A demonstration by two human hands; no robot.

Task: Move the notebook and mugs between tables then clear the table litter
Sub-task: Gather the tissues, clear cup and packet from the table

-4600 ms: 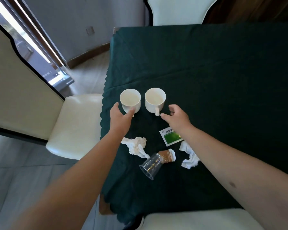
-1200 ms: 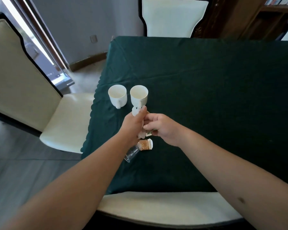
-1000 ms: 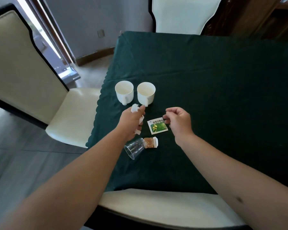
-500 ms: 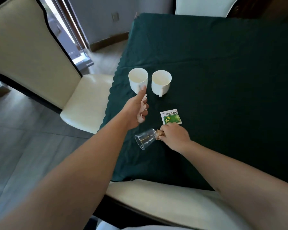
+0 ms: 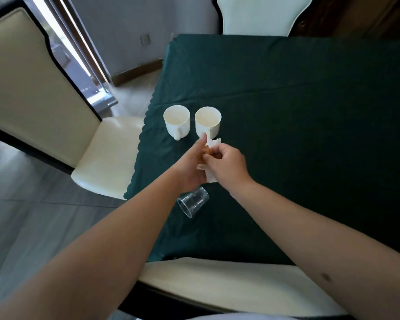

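Two white mugs [image 5: 176, 121] [image 5: 207, 120] stand side by side near the left edge of the dark green table [image 5: 298, 116]. Just in front of them my left hand [image 5: 191, 166] holds crumpled white tissues [image 5: 211, 177], with a finger pointing up. My right hand [image 5: 226, 166] meets it and pinches a brown packet [image 5: 206, 150] against the tissues. A clear plastic cup [image 5: 192, 202] lies on its side right below my hands. The green sachet is hidden behind them. No notebook is in view.
A cream chair [image 5: 106, 155] stands at the table's left side, another cream chair [image 5: 259, 15] at the far end, and a cream seat [image 5: 229, 282] at the near edge. Grey floor [image 5: 32, 215] lies to the left.
My right hand has lifted the brown packet from beside the plastic cup and brought it up to my left hand. The left hand still holds the tissues. The cup stays on the table.
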